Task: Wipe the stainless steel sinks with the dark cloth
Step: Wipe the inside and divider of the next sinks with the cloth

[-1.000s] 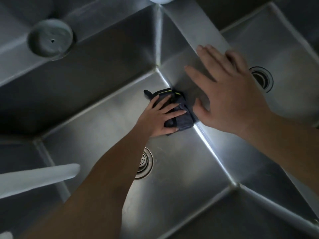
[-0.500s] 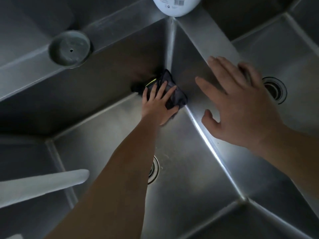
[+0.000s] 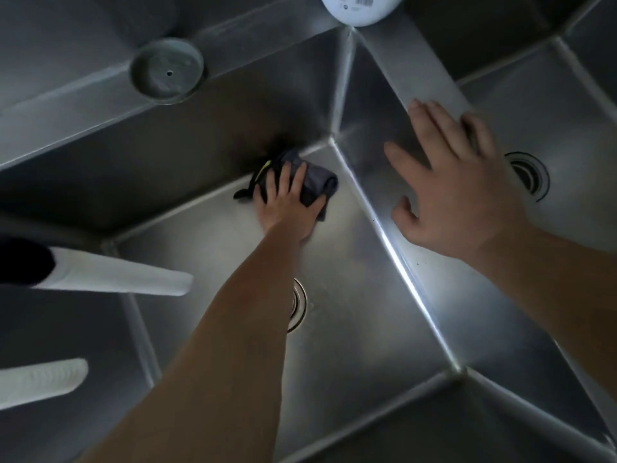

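The left hand (image 3: 287, 205) lies flat, fingers spread, pressing the crumpled dark cloth with a yellow-green edge (image 3: 314, 185) onto the floor of the stainless steel sink (image 3: 350, 295), at its far wall near the corner. The cloth sticks out beyond the fingertips. The right hand (image 3: 457, 192), fingers straight, rests on the steel divider (image 3: 417, 75) between the basins.

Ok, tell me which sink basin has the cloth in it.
The near basin, under the left hand, which presses the dark cloth against its floor near the far corner. The right-hand basin holds no cloth.
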